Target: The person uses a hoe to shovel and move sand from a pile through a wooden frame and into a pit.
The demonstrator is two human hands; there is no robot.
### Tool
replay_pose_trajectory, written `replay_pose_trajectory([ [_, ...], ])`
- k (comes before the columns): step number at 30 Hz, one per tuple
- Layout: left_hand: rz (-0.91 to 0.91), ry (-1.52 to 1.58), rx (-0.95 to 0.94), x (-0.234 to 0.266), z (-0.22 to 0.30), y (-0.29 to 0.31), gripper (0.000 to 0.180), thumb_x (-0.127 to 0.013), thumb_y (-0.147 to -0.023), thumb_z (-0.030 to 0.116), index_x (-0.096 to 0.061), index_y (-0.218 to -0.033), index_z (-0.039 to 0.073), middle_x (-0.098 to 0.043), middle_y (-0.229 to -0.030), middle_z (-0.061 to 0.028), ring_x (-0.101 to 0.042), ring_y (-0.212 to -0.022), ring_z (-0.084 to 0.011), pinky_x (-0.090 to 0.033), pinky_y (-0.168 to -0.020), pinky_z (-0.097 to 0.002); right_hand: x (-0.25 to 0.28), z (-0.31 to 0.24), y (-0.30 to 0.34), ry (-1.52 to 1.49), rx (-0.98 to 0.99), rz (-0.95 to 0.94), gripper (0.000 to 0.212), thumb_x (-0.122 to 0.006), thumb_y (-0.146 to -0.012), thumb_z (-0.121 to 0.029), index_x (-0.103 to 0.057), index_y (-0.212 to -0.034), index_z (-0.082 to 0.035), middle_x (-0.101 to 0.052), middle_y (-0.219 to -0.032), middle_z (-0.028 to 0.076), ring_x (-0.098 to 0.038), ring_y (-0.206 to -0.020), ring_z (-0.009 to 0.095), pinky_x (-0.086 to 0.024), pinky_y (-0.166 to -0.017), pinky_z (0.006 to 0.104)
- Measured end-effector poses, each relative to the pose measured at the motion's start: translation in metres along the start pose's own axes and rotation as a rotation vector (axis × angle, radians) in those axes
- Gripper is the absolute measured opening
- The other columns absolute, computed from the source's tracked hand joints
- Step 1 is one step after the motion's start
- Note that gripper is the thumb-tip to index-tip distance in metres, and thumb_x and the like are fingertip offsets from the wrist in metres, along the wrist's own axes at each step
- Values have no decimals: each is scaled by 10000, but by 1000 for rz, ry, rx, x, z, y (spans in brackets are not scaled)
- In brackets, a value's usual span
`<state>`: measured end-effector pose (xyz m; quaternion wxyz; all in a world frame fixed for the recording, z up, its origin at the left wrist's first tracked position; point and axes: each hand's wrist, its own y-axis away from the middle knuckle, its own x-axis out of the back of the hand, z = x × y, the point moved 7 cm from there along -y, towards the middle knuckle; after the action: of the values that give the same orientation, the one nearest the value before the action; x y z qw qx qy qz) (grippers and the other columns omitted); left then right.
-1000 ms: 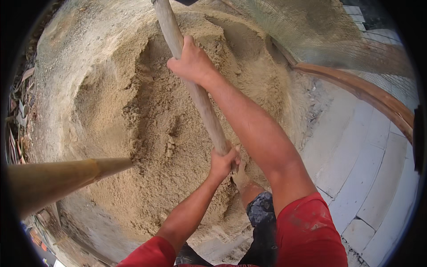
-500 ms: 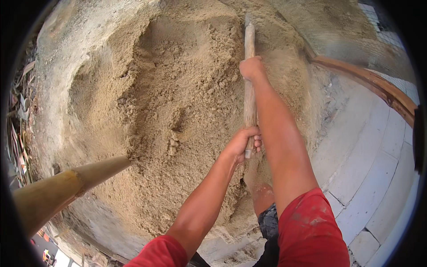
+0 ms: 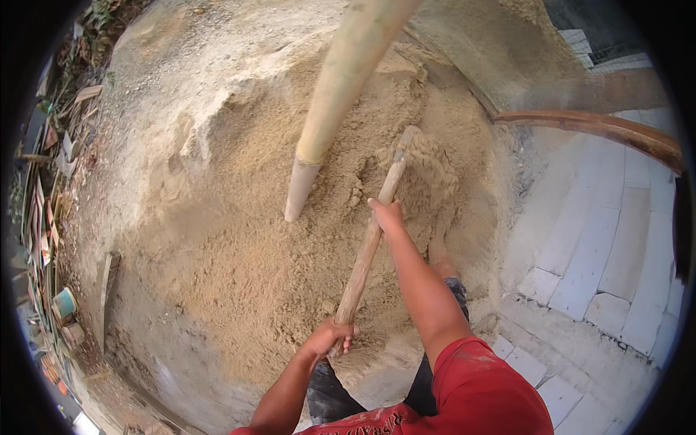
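Observation:
Both my hands grip a shovel by its long, pale wooden handle (image 3: pixel 362 270), slanting from the lower middle up to the right. My left hand (image 3: pixel 330 338) is closed round the near end, close to my legs. Farther up the shaft, my right hand (image 3: pixel 386 214) is wrapped round it. A grey metal part shows at the handle's far end; the blade is hidden by a blurred load of sand (image 3: pixel 429 168). Beneath lies a broad heap of damp tan sand (image 3: pixel 239 290). My bare lower leg (image 3: pixel 440 255) stands in the sand right of the shaft.
A thick bamboo pole (image 3: pixel 330 101) crosses the upper middle, close above the shovel. Pale blocks (image 3: pixel 591 239) and a curved brown beam (image 3: pixel 591 125) lie at right. Along the left rim are scrap wood, a plank (image 3: pixel 108 293) and a bluish bucket (image 3: pixel 64 303).
The shovel's far end has come back toward me, its near end has swung left, and sand now shows around its blade. My view has turned; the bamboo pole appears at upper middle instead of lower left.

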<state>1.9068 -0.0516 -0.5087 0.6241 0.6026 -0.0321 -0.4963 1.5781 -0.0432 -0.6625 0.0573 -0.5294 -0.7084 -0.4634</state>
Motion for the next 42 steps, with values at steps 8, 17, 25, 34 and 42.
replay_pose_trajectory([
  [8, 319, -401, 187, 88, -247, 304, 279, -778, -775, 223, -630, -889, 16, -650, -691, -66, -622, -580, -165, -482, -557, -316, -130, 173, 347, -405, -432, -401, 153, -626, -908, -144, -552, -900, -10, -562, -684, 89, -590, -533, 215, -510, -478, 367],
  [17, 638, -641, 157, 89, -294, 304, 311, -794, -770, 244, -643, -924, 21, -636, -693, -57, -611, -608, -157, -487, -571, -331, -29, 151, 420, -650, -587, -418, 142, -669, -884, -136, -572, -811, -61, -564, -682, 50, -581, -559, 194, -511, -510, 359],
  [25, 205, -218, -165, -80, -66, -137, 182, -713, -836, 135, -560, -824, 37, -598, -627, -42, -559, -488, -136, -450, -458, -290, 124, -137, 50, -214, 374, -284, 577, -695, -879, -170, -363, -1307, 26, -625, -875, 132, -626, -603, 171, -531, -554, 320],
  [34, -160, 312, -140, -273, 46, -392, 121, -669, -848, 107, -562, -818, 59, -539, -660, -27, -534, -535, -144, -503, -525, -317, 201, -72, -305, 521, 152, -42, 695, -615, -910, -249, -322, -1426, 113, -616, -1284, 256, -655, -1131, 356, -534, -958, 416],
  [42, -228, 408, 98, -172, -21, -264, 157, -683, -887, 167, -562, -815, 97, -519, -684, 32, -518, -557, -78, -477, -505, -253, 154, 32, -206, 413, -48, 91, 632, -626, -893, -244, -409, -1354, 130, -574, -1310, 320, -585, -1216, 423, -467, -1021, 449],
])
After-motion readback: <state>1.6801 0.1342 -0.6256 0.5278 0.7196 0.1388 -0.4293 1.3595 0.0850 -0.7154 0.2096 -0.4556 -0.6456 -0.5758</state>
